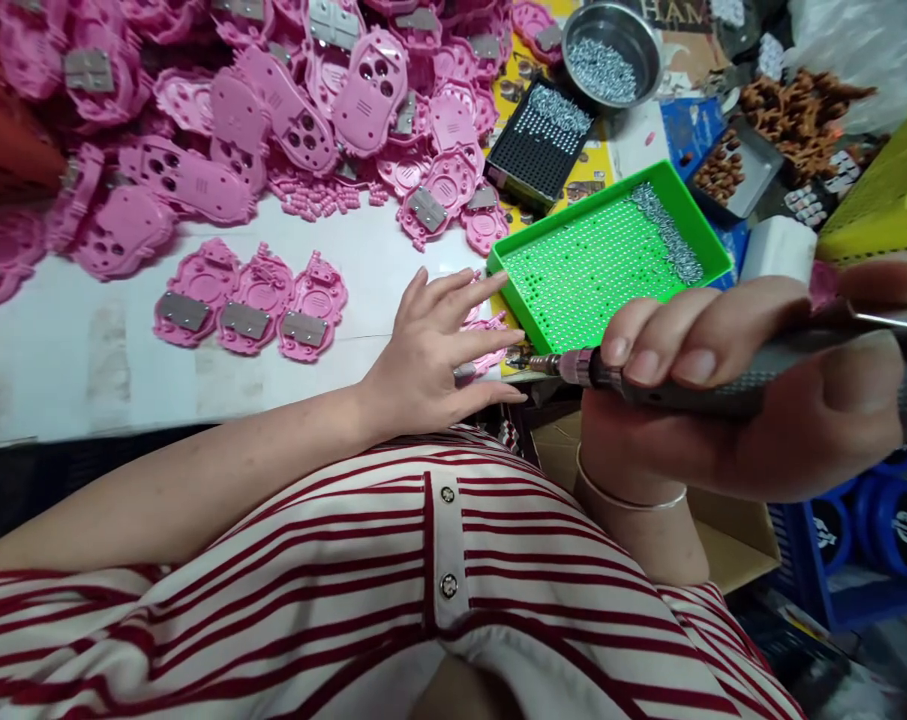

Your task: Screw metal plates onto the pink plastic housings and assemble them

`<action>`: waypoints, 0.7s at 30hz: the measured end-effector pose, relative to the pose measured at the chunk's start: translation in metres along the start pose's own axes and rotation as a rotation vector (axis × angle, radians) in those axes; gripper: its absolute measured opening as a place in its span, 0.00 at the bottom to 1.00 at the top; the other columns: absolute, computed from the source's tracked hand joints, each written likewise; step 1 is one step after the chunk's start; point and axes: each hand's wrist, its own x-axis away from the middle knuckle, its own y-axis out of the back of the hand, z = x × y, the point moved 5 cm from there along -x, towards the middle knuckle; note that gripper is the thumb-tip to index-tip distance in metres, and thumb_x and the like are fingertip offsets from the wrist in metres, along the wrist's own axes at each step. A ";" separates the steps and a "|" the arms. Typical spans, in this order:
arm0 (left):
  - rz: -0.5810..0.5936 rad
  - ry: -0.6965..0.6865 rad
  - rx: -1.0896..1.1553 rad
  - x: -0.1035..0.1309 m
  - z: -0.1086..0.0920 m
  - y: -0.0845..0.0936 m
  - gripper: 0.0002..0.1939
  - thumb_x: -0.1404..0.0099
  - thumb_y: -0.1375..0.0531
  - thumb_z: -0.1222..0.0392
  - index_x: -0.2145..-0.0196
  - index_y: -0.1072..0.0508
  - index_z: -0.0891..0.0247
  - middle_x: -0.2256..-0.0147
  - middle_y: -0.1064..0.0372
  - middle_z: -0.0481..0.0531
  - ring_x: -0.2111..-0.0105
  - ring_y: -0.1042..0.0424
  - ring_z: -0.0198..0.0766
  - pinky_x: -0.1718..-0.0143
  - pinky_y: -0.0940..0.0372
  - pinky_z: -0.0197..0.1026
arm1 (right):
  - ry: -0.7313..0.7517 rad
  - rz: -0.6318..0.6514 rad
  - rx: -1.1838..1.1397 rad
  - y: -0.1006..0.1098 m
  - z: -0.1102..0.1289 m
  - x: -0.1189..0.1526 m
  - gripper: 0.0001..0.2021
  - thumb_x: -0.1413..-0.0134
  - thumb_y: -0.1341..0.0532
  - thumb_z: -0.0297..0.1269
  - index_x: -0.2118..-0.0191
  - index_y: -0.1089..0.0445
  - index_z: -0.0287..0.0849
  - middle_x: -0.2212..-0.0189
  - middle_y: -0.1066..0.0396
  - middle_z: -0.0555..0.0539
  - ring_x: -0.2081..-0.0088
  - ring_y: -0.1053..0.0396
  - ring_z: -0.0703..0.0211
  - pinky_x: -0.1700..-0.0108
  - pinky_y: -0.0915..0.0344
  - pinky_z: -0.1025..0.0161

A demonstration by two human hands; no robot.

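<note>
Left hand [442,345], fingers spread, pressed a pink plastic shell [489,328] flat near the white bench's [63,370] front edge; right hand [730,400] closed around a grey electric screwdriver [723,385], beside the green screw tray [610,265].

A white table [63,370] carries everything. At its ten to twelve o'clock lies a heap of pink plastic shells [273,110], some with grey metal plates. Three pink shells [250,310] sit in a row at nine o'clock, apart from the heap. A green tray [610,255] of screws lies at two o'clock, a black tray [539,140] just beyond it at one o'clock, and a metal bowl [610,50] of screws farther back. A white box [779,250] sits at three o'clock.
</note>
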 end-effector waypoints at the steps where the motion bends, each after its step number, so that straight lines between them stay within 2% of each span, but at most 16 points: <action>1: -0.019 -0.003 0.031 -0.001 -0.002 0.001 0.17 0.36 0.38 0.41 0.54 0.21 0.49 0.38 0.36 0.51 0.37 0.42 0.49 0.34 0.55 0.62 | -0.061 0.003 0.011 -0.002 0.002 0.001 0.09 0.45 0.35 0.34 0.74 0.33 0.50 0.86 0.42 0.59 0.84 0.41 0.66 0.78 0.37 0.62; 3: -0.041 0.007 0.073 -0.003 -0.004 0.002 0.10 0.34 0.38 0.47 0.61 0.19 0.50 0.41 0.32 0.49 0.39 0.39 0.47 0.35 0.54 0.61 | -0.079 0.001 -0.003 -0.004 0.007 0.004 0.10 0.46 0.34 0.35 0.75 0.33 0.49 0.86 0.40 0.60 0.84 0.41 0.66 0.77 0.37 0.62; 5: -0.049 0.030 0.094 -0.004 -0.004 0.003 0.08 0.34 0.38 0.50 0.66 0.19 0.51 0.44 0.29 0.49 0.41 0.37 0.47 0.35 0.53 0.61 | -0.051 0.004 -0.025 -0.005 0.008 0.006 0.09 0.46 0.34 0.35 0.75 0.33 0.50 0.86 0.41 0.60 0.83 0.41 0.66 0.77 0.37 0.62; 10: -0.047 0.052 0.126 -0.001 -0.005 0.003 0.07 0.36 0.35 0.50 0.67 0.18 0.51 0.46 0.27 0.49 0.43 0.35 0.47 0.36 0.50 0.60 | -0.018 0.020 -0.034 -0.003 0.001 0.009 0.08 0.43 0.37 0.33 0.73 0.30 0.50 0.84 0.44 0.58 0.82 0.41 0.66 0.76 0.37 0.62; 14: -0.061 0.050 0.151 0.000 -0.004 0.002 0.07 0.37 0.35 0.49 0.67 0.18 0.51 0.45 0.29 0.52 0.44 0.34 0.47 0.38 0.49 0.60 | 0.086 0.050 -0.063 -0.001 0.002 0.012 0.04 0.46 0.35 0.36 0.69 0.30 0.52 0.83 0.44 0.58 0.82 0.41 0.67 0.77 0.36 0.63; 16: -0.060 0.040 0.170 0.000 -0.003 0.001 0.08 0.37 0.35 0.49 0.67 0.18 0.51 0.44 0.29 0.53 0.45 0.33 0.47 0.39 0.47 0.59 | 0.054 0.054 -0.039 0.000 0.001 0.016 0.05 0.46 0.35 0.38 0.65 0.31 0.55 0.81 0.41 0.58 0.80 0.38 0.65 0.75 0.33 0.61; 19: -0.056 0.008 0.184 0.000 -0.003 -0.001 0.08 0.37 0.35 0.48 0.67 0.18 0.51 0.45 0.28 0.52 0.46 0.33 0.46 0.41 0.45 0.57 | -0.070 0.071 0.012 0.000 -0.006 0.024 0.12 0.48 0.34 0.43 0.58 0.33 0.59 0.76 0.36 0.56 0.70 0.29 0.57 0.66 0.29 0.54; 21: -0.054 0.005 0.143 0.001 -0.002 -0.002 0.09 0.37 0.35 0.47 0.67 0.18 0.51 0.46 0.27 0.51 0.46 0.33 0.46 0.40 0.45 0.57 | -0.083 0.086 0.009 -0.002 -0.011 0.026 0.15 0.50 0.34 0.47 0.56 0.34 0.60 0.74 0.34 0.54 0.65 0.28 0.54 0.63 0.28 0.51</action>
